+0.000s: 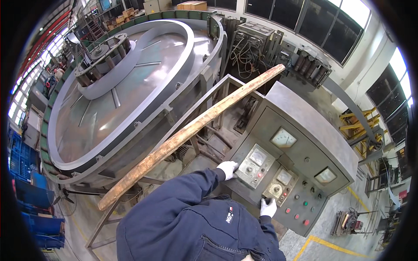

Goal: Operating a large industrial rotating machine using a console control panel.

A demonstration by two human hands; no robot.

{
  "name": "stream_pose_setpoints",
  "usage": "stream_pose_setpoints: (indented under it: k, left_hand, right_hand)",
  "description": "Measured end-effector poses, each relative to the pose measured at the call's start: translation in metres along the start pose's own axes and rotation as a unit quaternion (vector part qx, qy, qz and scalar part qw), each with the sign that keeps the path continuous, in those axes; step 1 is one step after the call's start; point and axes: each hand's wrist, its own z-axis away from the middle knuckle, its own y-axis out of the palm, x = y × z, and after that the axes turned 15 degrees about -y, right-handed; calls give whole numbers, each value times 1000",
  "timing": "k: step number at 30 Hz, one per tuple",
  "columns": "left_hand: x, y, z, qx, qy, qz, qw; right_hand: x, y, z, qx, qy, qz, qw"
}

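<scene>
A grey control console stands before me, with round dials, indicator lights and push buttons on its sloped face. My left hand, in a white glove, rests at the left edge of the left control unit, its fingers stretched toward the panel. The right control unit has a round knob in its middle. Just below that knob is my right hand, gloved in white with greyish fingertips. Its fingers look apart and touch the unit's lower edge; nothing held shows in either hand.
A long wooden beam slants across a metal frame left of the console. Beyond it lies a large round metal machine with a curved strip coiled inside. Red and green buttons line the console's lower right. Yellow lines mark the floor.
</scene>
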Motion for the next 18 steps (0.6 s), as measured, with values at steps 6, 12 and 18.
stream_pose_setpoints:
  k: [6,12,18]
  left_hand:
    - [0,-1,0,11,-6,-2,1000]
    - [-2,-4,1,8,-9,-1,1000]
    - [-2,-3,1,14,-12,7,1000]
  right_hand:
    - [8,-4,-1,5,1,-1,1000]
    - [7,-3,-1,2,4,-11,1000]
    - [9,-5,-2,6,8,-4,1000]
